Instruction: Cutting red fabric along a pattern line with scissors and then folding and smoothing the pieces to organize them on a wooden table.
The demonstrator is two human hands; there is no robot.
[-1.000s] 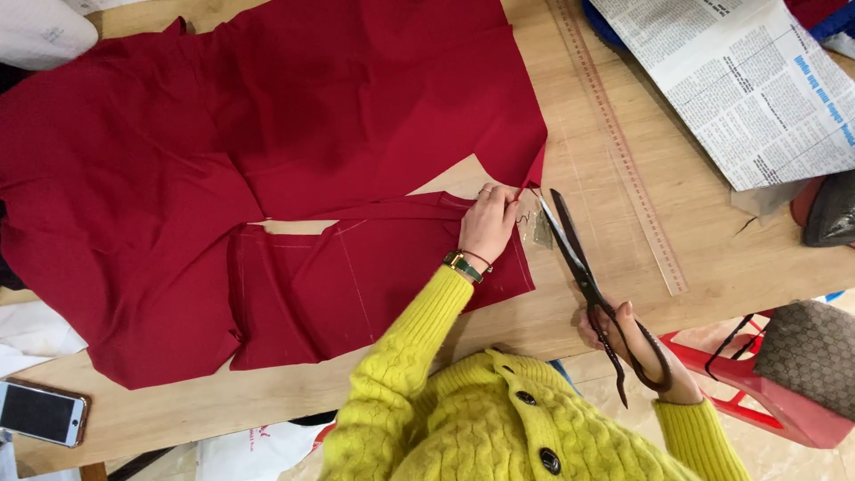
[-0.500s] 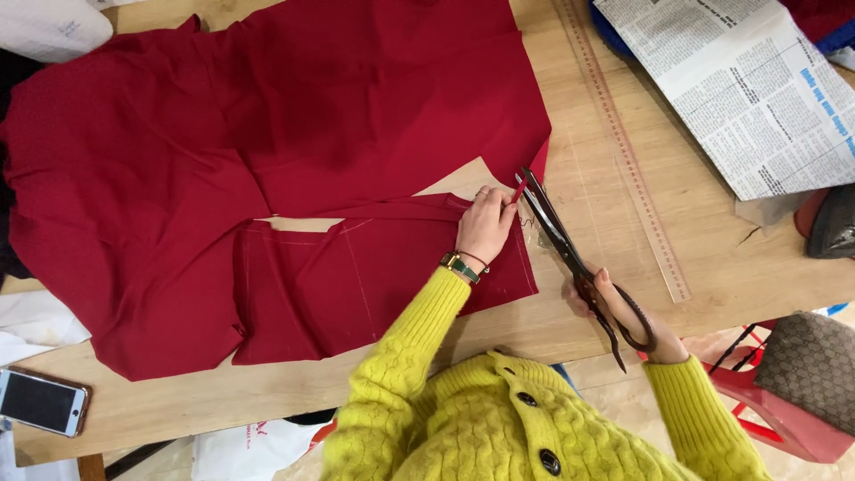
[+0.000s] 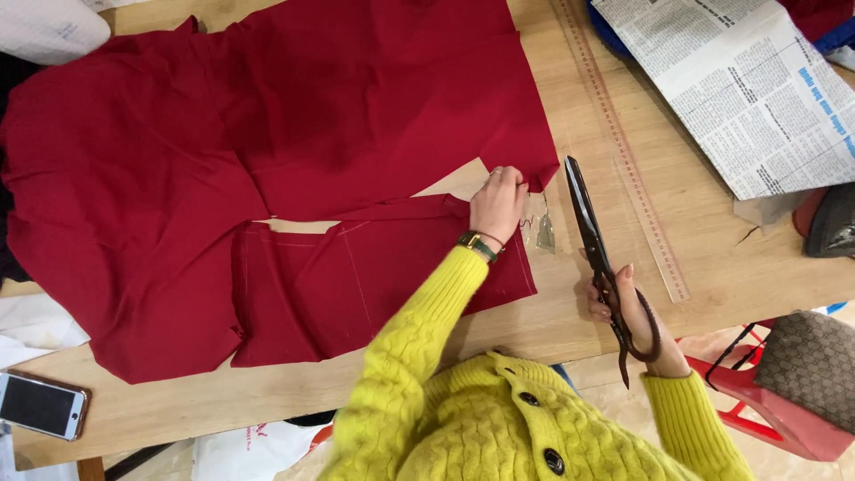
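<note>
The left hand [image 3: 497, 203] rests on the red fabric [image 3: 267, 178] spread across the wooden desk [image 3: 712, 258], its fingers [image 3: 508, 178] curled down and pinching the cloth at the corner where the upper panel ends near the right edge. The right hand [image 3: 632, 321] grips the handles of a pair of long dark tailor's shears [image 3: 592, 245], fingers closed through the loops; the blades look shut or nearly so, lying together. The shears lie just to the right of the pinched corner, apart from the cloth, their long axis running up and away from the person, tip level with the left fingertips. The fabric edge thus sits to the left of the blades, nearer the left hand. A long wooden ruler [image 3: 628, 160] lies parallel beyond the shears, with a newspaper [image 3: 739, 89] farther right and a smartphone [image 3: 40, 405] at the near left.
</note>
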